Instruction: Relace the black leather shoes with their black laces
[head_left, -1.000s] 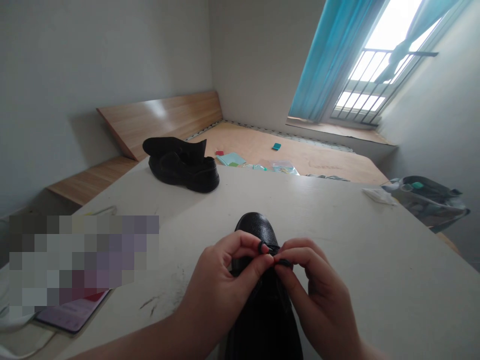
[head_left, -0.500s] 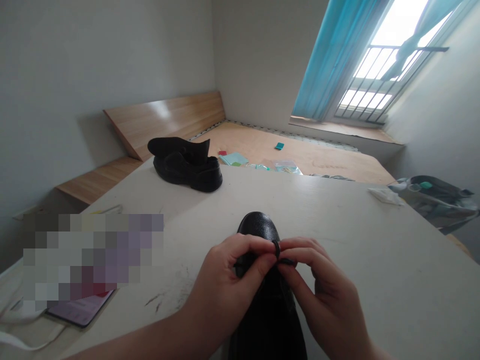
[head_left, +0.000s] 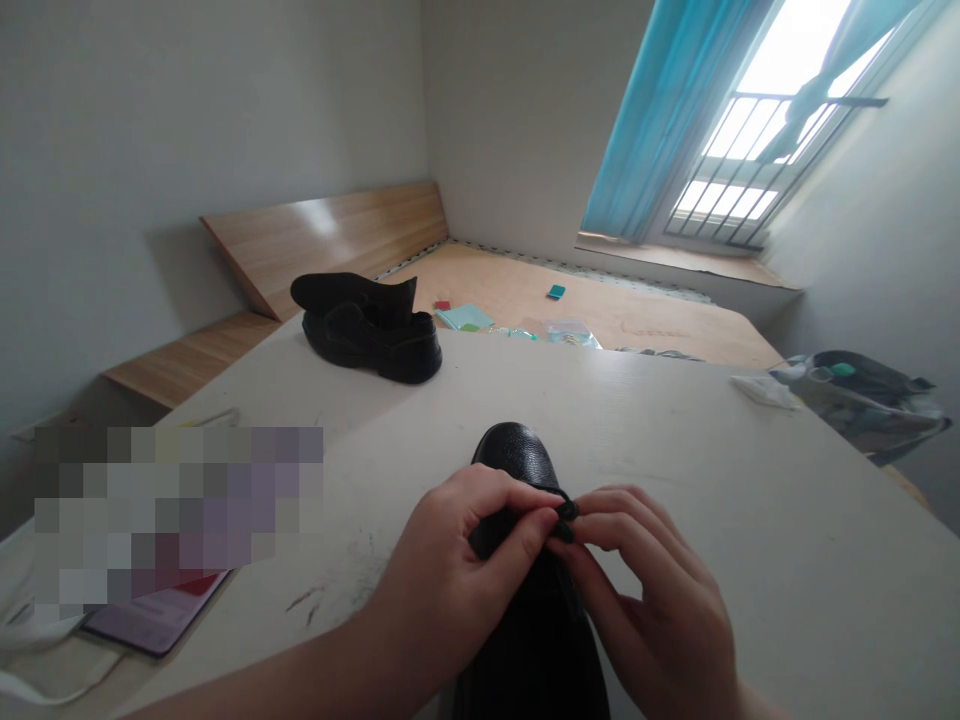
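Observation:
A black leather shoe (head_left: 514, 450) lies on the white table in front of me, its rounded toe pointing away. Above its upper, my left hand (head_left: 480, 560) pinches a dark shoelace (head_left: 568, 508) between thumb and index finger. Fingertips of my right hand (head_left: 652, 590) close on the same lace from the other side, where it forms a small loop. My fingers cover part of the shoe's upper and its lacing.
Another black shoe (head_left: 367, 340) stands at the table's far left edge with a dark insole-like piece on top. A phone (head_left: 154, 610) lies at left beside a blurred-out area. A white crumpled packet (head_left: 765, 392) is at right, near a lined bin (head_left: 862, 400).
The lace between my fingertips has shifted slightly right and now curves in a loop toward my right hand. My right fingers have moved a little lower. The view has shifted slightly.

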